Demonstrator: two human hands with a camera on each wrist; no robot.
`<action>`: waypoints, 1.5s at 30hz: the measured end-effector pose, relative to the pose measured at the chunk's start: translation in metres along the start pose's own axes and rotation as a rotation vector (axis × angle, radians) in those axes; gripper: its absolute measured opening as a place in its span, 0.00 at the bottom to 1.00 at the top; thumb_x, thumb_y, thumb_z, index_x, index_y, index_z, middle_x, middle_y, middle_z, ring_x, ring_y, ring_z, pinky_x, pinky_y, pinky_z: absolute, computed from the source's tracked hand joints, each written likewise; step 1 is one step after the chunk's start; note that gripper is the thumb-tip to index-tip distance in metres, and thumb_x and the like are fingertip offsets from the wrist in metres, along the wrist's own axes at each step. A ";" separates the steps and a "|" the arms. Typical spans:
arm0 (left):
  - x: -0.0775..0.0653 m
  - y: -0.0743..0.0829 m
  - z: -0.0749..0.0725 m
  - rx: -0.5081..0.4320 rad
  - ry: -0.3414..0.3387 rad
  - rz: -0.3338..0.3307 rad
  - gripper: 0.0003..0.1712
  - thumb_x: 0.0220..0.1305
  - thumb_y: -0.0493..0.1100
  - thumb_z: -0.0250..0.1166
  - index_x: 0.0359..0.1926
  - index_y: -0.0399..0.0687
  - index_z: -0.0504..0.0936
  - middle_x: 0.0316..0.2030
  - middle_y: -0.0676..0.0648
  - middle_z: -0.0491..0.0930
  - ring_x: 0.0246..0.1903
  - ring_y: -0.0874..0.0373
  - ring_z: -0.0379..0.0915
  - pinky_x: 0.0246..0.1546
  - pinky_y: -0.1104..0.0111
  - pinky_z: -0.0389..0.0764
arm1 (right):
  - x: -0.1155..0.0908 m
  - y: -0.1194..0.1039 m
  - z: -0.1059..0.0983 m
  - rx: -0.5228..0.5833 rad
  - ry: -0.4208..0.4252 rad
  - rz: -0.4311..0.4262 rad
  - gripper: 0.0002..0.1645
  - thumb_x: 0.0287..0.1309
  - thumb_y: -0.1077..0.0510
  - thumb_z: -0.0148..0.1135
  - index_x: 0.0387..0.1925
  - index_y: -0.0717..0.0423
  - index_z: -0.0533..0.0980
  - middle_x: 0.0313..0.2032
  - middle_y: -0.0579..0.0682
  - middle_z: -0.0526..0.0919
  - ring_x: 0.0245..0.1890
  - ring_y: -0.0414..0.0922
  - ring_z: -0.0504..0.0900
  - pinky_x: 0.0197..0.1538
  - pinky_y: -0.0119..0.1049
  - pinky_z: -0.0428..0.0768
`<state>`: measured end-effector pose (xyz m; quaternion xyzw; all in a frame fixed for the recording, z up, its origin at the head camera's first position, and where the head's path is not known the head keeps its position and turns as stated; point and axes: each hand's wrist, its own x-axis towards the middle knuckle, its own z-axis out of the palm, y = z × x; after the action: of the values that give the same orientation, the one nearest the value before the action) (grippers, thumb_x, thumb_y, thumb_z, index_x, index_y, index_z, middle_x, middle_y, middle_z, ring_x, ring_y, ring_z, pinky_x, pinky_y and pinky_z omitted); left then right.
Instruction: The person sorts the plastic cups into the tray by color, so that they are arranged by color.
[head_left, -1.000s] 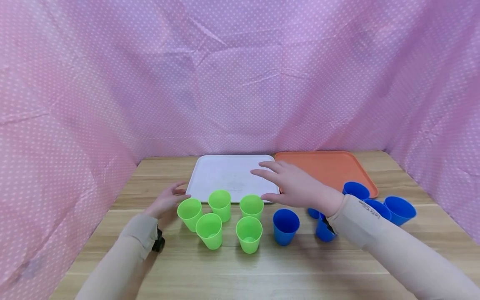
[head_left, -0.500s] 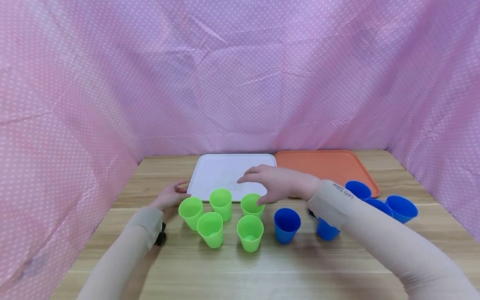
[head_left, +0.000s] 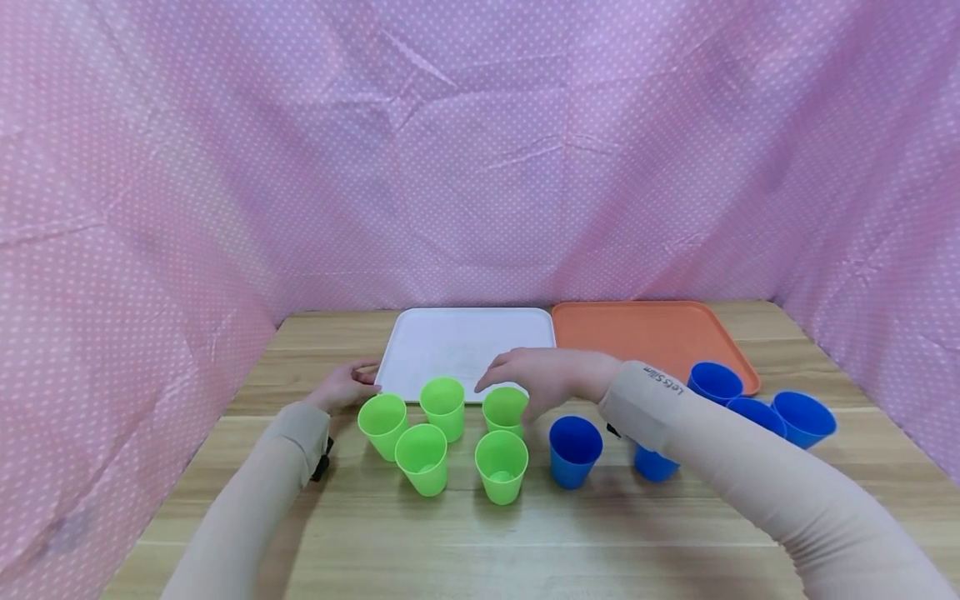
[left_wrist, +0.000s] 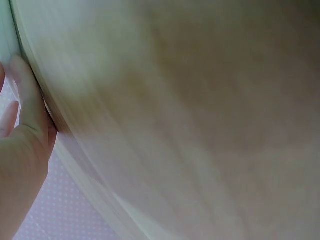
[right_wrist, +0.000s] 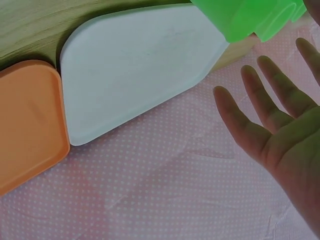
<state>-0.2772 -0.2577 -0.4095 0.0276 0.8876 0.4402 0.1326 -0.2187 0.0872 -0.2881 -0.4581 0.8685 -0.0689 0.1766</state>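
Several green cups stand upright in front of the white tray [head_left: 472, 346]. My right hand [head_left: 551, 377] hovers at the back right green cup [head_left: 504, 408], thumb near its right side and fingers behind it. In the right wrist view, the fingers of that hand [right_wrist: 280, 110] are spread, apart from the green cups [right_wrist: 235, 17] at the top. My left hand [head_left: 343, 387] lies low by the tray's left front corner, behind the leftmost green cup [head_left: 382, 423]. The left wrist view shows the left hand [left_wrist: 27, 135] with fingers extended, holding nothing visible.
An orange tray [head_left: 645, 337] lies right of the white one. A blue cup [head_left: 574, 450] stands right of the green ones; several more, such as another blue cup [head_left: 802, 417], are farther right, partly hidden by my right sleeve [head_left: 705, 433]. Pink dotted cloth [head_left: 480, 167] encloses the wooden table [head_left: 480, 550].
My right hand has moved left and down, from above the white tray's right side to the back right green cup. The left hand has barely moved. The cups stay in place.
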 end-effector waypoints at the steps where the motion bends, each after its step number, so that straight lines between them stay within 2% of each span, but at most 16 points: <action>1: 0.000 0.000 0.000 0.001 -0.004 0.002 0.35 0.60 0.33 0.63 0.66 0.30 0.61 0.41 0.39 0.76 0.38 0.59 0.70 0.34 0.76 0.75 | 0.000 0.000 0.001 0.000 -0.001 -0.004 0.39 0.44 0.61 0.73 0.61 0.50 0.71 0.60 0.50 0.72 0.62 0.50 0.67 0.64 0.47 0.66; 9: 0.000 0.001 0.001 -0.040 -0.021 -0.014 0.35 0.60 0.31 0.62 0.67 0.30 0.60 0.43 0.37 0.75 0.34 0.62 0.71 0.32 0.75 0.76 | 0.007 0.003 0.012 -0.086 -0.027 -0.047 0.37 0.42 0.61 0.74 0.58 0.50 0.73 0.56 0.50 0.75 0.58 0.49 0.71 0.61 0.44 0.70; 14: 0.002 -0.001 0.002 -0.042 -0.023 -0.015 0.35 0.60 0.31 0.62 0.67 0.31 0.60 0.44 0.37 0.75 0.35 0.61 0.71 0.33 0.75 0.77 | 0.011 0.002 0.017 -0.089 -0.025 -0.050 0.35 0.45 0.59 0.73 0.58 0.51 0.73 0.55 0.50 0.76 0.57 0.48 0.72 0.61 0.42 0.70; 22: -0.001 -0.001 0.002 0.027 -0.009 -0.023 0.34 0.60 0.34 0.63 0.67 0.34 0.62 0.47 0.33 0.75 0.40 0.56 0.73 0.35 0.73 0.77 | 0.016 0.000 0.019 -0.065 -0.031 -0.032 0.32 0.46 0.62 0.72 0.56 0.49 0.75 0.53 0.49 0.77 0.55 0.47 0.74 0.59 0.41 0.72; 30: -0.001 0.001 0.001 0.063 0.004 0.008 0.34 0.60 0.33 0.63 0.65 0.31 0.63 0.49 0.30 0.75 0.46 0.49 0.74 0.43 0.69 0.78 | 0.017 -0.001 0.017 -0.072 -0.033 -0.024 0.34 0.42 0.65 0.73 0.55 0.51 0.75 0.52 0.50 0.77 0.54 0.47 0.74 0.59 0.40 0.72; 36: 0.000 0.000 0.003 0.117 0.022 0.022 0.33 0.60 0.34 0.64 0.65 0.31 0.64 0.47 0.31 0.77 0.47 0.47 0.74 0.46 0.66 0.77 | 0.016 0.004 0.015 -0.078 -0.007 -0.064 0.35 0.38 0.66 0.75 0.54 0.53 0.76 0.51 0.51 0.78 0.53 0.48 0.74 0.59 0.41 0.72; 40: 0.000 0.000 0.005 0.103 0.018 0.023 0.32 0.60 0.33 0.63 0.65 0.31 0.64 0.47 0.31 0.77 0.45 0.48 0.74 0.44 0.67 0.77 | 0.016 0.006 0.011 -0.085 0.029 -0.066 0.36 0.39 0.65 0.75 0.55 0.54 0.76 0.52 0.52 0.77 0.54 0.49 0.74 0.59 0.43 0.71; 45: -0.002 0.001 0.004 0.065 0.011 -0.006 0.33 0.61 0.33 0.62 0.66 0.32 0.63 0.46 0.33 0.75 0.42 0.52 0.72 0.37 0.72 0.76 | 0.016 0.007 0.007 -0.057 0.023 -0.020 0.36 0.42 0.66 0.73 0.57 0.53 0.74 0.55 0.53 0.75 0.57 0.51 0.72 0.61 0.45 0.70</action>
<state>-0.2745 -0.2543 -0.4103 0.0267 0.9023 0.4108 0.1283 -0.2298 0.0788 -0.3004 -0.4708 0.8674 -0.0510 0.1528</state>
